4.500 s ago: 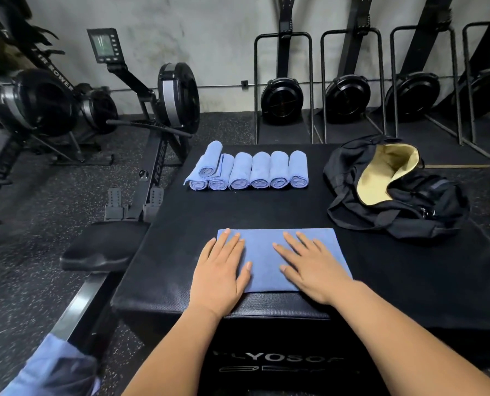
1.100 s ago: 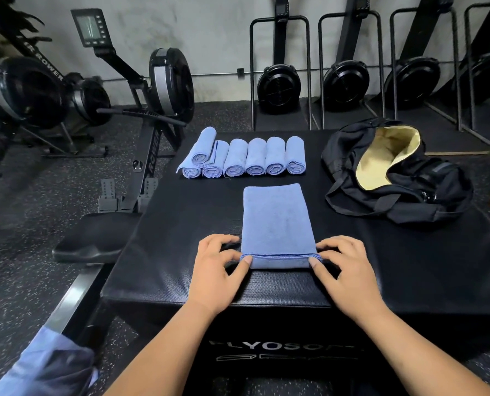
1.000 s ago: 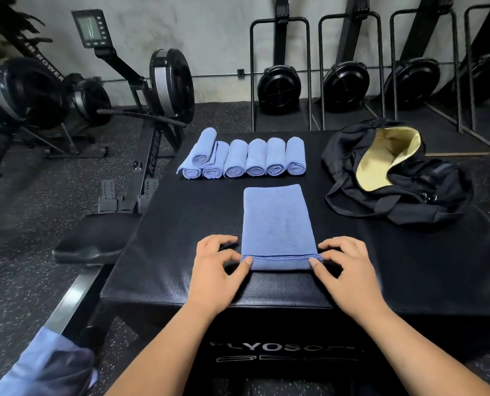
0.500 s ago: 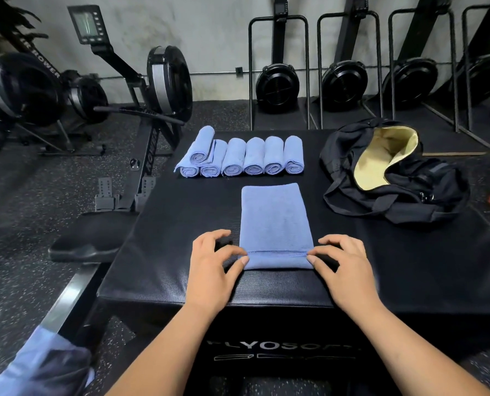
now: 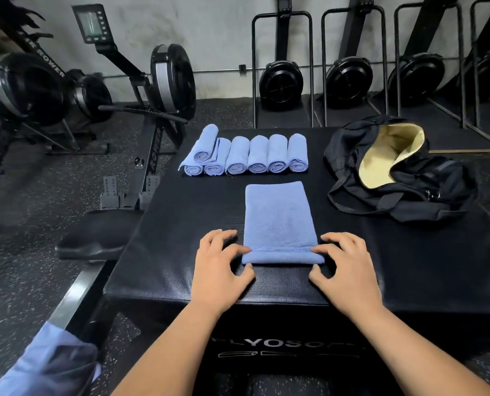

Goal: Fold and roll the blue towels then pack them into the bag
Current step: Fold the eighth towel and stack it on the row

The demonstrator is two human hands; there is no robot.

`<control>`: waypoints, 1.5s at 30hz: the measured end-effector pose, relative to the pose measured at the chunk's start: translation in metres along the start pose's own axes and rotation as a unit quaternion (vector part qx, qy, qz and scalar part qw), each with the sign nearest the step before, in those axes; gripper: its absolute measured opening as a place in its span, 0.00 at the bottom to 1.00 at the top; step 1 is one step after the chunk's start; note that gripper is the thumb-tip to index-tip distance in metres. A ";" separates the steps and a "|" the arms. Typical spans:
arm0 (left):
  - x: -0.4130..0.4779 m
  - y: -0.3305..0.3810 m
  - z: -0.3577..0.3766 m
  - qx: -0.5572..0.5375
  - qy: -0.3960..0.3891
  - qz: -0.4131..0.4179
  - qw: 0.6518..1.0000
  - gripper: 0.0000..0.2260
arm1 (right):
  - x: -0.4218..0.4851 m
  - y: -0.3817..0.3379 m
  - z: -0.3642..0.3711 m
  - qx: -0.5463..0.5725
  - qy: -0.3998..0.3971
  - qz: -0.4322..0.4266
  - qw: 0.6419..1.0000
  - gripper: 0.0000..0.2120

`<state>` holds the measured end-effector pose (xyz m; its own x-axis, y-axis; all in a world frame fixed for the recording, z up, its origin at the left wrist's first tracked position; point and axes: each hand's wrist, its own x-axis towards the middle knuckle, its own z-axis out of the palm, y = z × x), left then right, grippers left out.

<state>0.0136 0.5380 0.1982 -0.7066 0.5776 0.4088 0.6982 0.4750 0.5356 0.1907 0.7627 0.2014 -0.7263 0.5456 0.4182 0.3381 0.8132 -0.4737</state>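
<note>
On the front face of the black worktop point(image 5: 163, 252), at 6 o'clock, white lettering point(image 5: 280, 342) read "LYOSO", with the letters on either side cut off or too dim to make out, and a thin box outline drawn beneath it. At 10 o'clock, the flywheel housing point(image 5: 32, 87) of a rowing machine carried "ROWER". The rail point(image 5: 153, 155) of the nearer machine, at 11 o'clock, bore blurred letters that seemed to spell the same word. The monitor point(image 5: 91, 22) figures could not be read.

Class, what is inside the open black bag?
Inside the black bag, only yellow lining shows, nothing else. Its deeper interior is hidden by its own folds.
</note>
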 end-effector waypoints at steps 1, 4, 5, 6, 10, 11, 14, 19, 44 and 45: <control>0.000 -0.001 0.000 -0.009 0.006 -0.007 1.000 0.13 | 0.001 0.001 0.001 0.007 0.004 0.005 1.000 0.13; 0.002 -0.003 0.002 -0.014 0.015 -0.020 1.000 0.11 | 0.002 0.005 0.004 0.025 0.018 0.019 0.999 0.09; 0.002 -0.003 0.002 -0.014 0.014 -0.026 0.999 0.11 | 0.003 0.006 0.004 0.028 0.019 0.026 0.999 0.08; 0.003 -0.004 0.002 -0.015 0.011 -0.032 0.999 0.12 | 0.004 0.007 0.004 0.031 0.018 0.032 0.999 0.07; 0.003 -0.005 0.003 -0.036 0.010 -0.039 0.999 0.11 | 0.006 0.007 0.003 0.047 0.010 0.050 0.998 0.06; 0.003 -0.005 0.003 -0.044 0.011 -0.040 0.998 0.11 | 0.006 0.007 0.003 0.052 0.008 0.051 0.997 0.06; 0.003 -0.005 0.002 -0.050 0.014 -0.046 0.998 0.13 | 0.007 0.009 0.002 0.063 0.005 0.054 0.997 0.06; 0.007 0.002 0.002 -0.040 0.019 -0.082 0.996 0.13 | 0.008 0.004 0.001 0.066 0.007 0.085 0.994 0.11; 0.003 -0.001 0.002 0.017 0.005 -0.037 0.999 0.13 | 0.005 0.004 0.003 -0.027 -0.011 0.035 0.999 0.15; 0.003 -0.002 0.003 0.013 0.007 -0.042 0.999 0.14 | 0.005 0.004 0.004 -0.024 -0.014 0.041 0.999 0.14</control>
<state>0.0100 0.5404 0.1964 -0.7642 0.5255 0.3740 0.6390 0.5382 0.5495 0.1860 0.7683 0.1987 -0.7113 0.6049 0.3580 0.4244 0.7755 -0.4674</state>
